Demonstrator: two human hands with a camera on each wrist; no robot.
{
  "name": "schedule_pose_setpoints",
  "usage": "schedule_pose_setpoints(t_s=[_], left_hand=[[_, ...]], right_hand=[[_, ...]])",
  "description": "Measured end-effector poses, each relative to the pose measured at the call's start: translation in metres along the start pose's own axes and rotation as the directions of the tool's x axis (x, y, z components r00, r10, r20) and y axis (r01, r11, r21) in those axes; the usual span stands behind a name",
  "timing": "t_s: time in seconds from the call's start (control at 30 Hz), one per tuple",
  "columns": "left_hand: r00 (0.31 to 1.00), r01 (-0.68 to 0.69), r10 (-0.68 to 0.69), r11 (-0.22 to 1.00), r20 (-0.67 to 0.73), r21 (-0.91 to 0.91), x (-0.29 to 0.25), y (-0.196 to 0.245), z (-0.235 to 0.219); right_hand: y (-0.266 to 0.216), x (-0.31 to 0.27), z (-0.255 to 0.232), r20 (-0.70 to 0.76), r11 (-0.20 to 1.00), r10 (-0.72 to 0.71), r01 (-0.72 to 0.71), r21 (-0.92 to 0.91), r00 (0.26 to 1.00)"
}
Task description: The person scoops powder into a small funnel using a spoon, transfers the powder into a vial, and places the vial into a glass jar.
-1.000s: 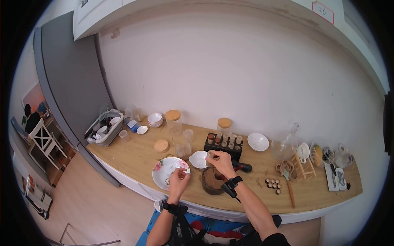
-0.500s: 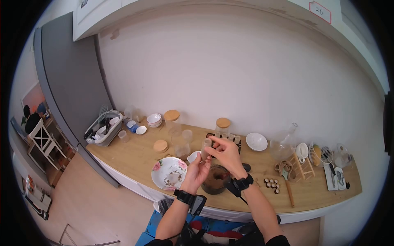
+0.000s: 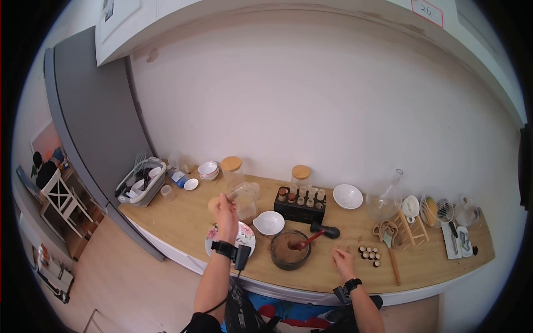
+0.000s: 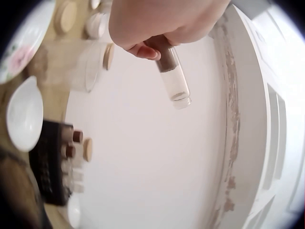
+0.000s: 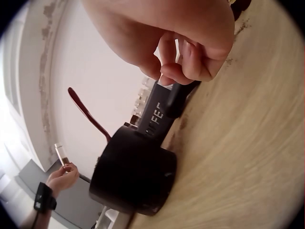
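Observation:
In my left hand I grip a small clear glass vial, partly filled with brown powder and tilted, over the left part of the table. My right hand hovers low over the tabletop with fingers loosely curled and nothing seen in them. Beside it, to the right, stand several small brown caps with pale tops. Left of that hand is a dark round bowl of brown powder, a red-handled spoon leaning in it. Behind stands a black rack of vials, two brown-capped.
A flowered plate lies below my left forearm, and a white spouted bowl stands beside it. Clear jars are behind the left hand. A black-handled tool and a wooden-handled spatula lie to the right.
My hands were together at the vial half a second ago. The left has since moved left and up with it; the right has let go and moved right, toward the caps.

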State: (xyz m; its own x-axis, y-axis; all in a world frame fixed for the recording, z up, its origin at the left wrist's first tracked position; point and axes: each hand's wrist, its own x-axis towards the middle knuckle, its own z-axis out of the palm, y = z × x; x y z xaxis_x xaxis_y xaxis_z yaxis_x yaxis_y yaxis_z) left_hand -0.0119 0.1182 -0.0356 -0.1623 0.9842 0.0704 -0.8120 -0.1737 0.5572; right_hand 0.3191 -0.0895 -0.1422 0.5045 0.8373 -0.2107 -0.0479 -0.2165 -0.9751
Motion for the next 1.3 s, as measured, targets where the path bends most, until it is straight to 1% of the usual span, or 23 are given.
schedule_pose_setpoints(t_s=[0.07,0.1,0.17,0.2,0.27,0.3,0.37,0.4,0.47,0.5,0.57,0.67,0.7,0.77,0.83,0.9,0.93,1.0,1.03,1.1,1.13,1.23,1.3], left_hand=[[0.967,-0.209,0.248,0.895,-0.049,0.394,0.014,0.018,0.010],[0.968,-0.209,0.247,0.891,-0.045,0.403,0.022,0.023,0.012],[0.890,-0.394,0.447,0.657,0.088,0.643,0.038,0.027,0.014],[0.890,-0.395,0.447,0.652,0.094,0.647,0.045,0.028,0.015],[0.815,-0.518,0.527,0.480,0.239,0.708,0.056,0.027,0.017],[0.817,-0.517,0.523,0.477,0.243,0.711,0.058,0.024,0.016],[0.768,-0.516,0.465,0.043,0.440,0.856,0.059,0.018,0.015],[0.770,-0.517,0.458,0.038,0.444,0.855,0.065,0.015,0.009],[0.783,-0.570,0.240,-0.090,0.573,0.817,0.074,0.004,0.003],[0.781,-0.577,0.232,-0.087,0.580,0.812,0.079,-0.001,0.002],[0.845,-0.471,0.310,0.044,0.436,0.881,0.067,0.001,0.019],[0.821,-0.513,0.353,0.112,0.448,0.851,0.065,0.005,0.025],[0.825,-0.507,0.347,0.106,0.446,0.855,0.070,0.005,0.016],[0.744,-0.629,0.137,-0.185,0.654,0.755,0.078,0.002,0.003],[0.777,-0.591,0.175,-0.130,0.605,0.796,0.076,0.000,0.010],[0.808,-0.534,0.313,0.028,0.499,0.845,0.063,0.004,0.026],[0.811,-0.529,0.311,0.025,0.496,0.848,0.069,0.004,0.021],[0.711,-0.662,0.125,-0.210,0.692,0.719,0.080,0.000,0.000],[0.711,-0.663,0.128,-0.208,0.692,0.719,0.078,-0.002,0.002],[0.792,-0.575,0.233,-0.030,0.565,0.818,0.076,-0.005,0.009],[0.793,-0.574,0.230,-0.030,0.565,0.818,0.074,-0.005,0.011],[0.764,-0.592,0.278,-0.060,0.583,0.804,0.077,-0.003,0.008],[0.653,-0.717,0.082,-0.253,0.753,0.650,0.086,-0.010,-0.007]], right_hand=[[0.020,0.011,-0.004,0.032,1.000,0.008,-0.008,-0.008,0.999],[0.029,0.016,-0.007,0.065,1.000,0.017,-0.015,-0.025,0.998],[0.034,0.019,-0.008,0.080,0.998,0.007,-0.002,-0.057,0.997],[0.037,0.021,-0.009,0.094,0.995,-0.007,0.016,-0.099,0.996],[0.038,0.022,-0.010,0.101,0.994,-0.027,0.038,-0.106,0.995],[0.040,0.022,-0.010,0.107,0.991,-0.050,0.062,-0.118,0.993],[0.044,0.025,-0.011,0.119,0.990,-0.064,0.077,-0.114,0.991],[0.047,0.024,-0.010,0.133,0.989,-0.079,0.094,-0.114,0.988],[0.045,0.022,-0.011,0.127,0.986,-0.089,0.105,-0.126,0.988],[0.043,0.023,-0.011,0.124,0.983,-0.107,0.124,-0.138,0.986],[0.042,0.021,-0.012,0.120,0.985,-0.084,0.101,-0.138,0.989],[0.035,0.018,-0.013,0.126,0.986,-0.067,0.085,-0.143,0.990],[0.035,0.016,-0.011,0.127,0.986,-0.072,0.090,-0.139,0.989],[0.035,0.015,-0.011,0.132,0.980,-0.083,0.105,-0.168,0.988],[0.035,0.018,-0.011,0.122,0.974,-0.108,0.130,-0.186,0.987],[0.039,0.018,-0.011,0.122,0.978,-0.135,0.152,-0.144,0.983],[0.036,0.017,-0.010,0.125,0.979,-0.129,0.147,-0.144,0.984],[0.025,0.011,-0.011,0.138,0.994,-0.039,0.054,-0.100,0.990],[0.023,0.012,-0.012,0.137,0.993,-0.042,0.057,-0.102,0.990],[0.022,0.012,-0.011,0.115,0.988,-0.026,0.043,-0.151,0.993],[0.021,0.010,-0.010,0.113,0.988,-0.023,0.040,-0.151,0.993],[0.023,0.009,-0.008,0.123,0.992,-0.014,0.030,-0.124,0.992],[0.028,0.014,-0.013,0.114,0.991,-0.016,0.031,-0.128,0.993]])
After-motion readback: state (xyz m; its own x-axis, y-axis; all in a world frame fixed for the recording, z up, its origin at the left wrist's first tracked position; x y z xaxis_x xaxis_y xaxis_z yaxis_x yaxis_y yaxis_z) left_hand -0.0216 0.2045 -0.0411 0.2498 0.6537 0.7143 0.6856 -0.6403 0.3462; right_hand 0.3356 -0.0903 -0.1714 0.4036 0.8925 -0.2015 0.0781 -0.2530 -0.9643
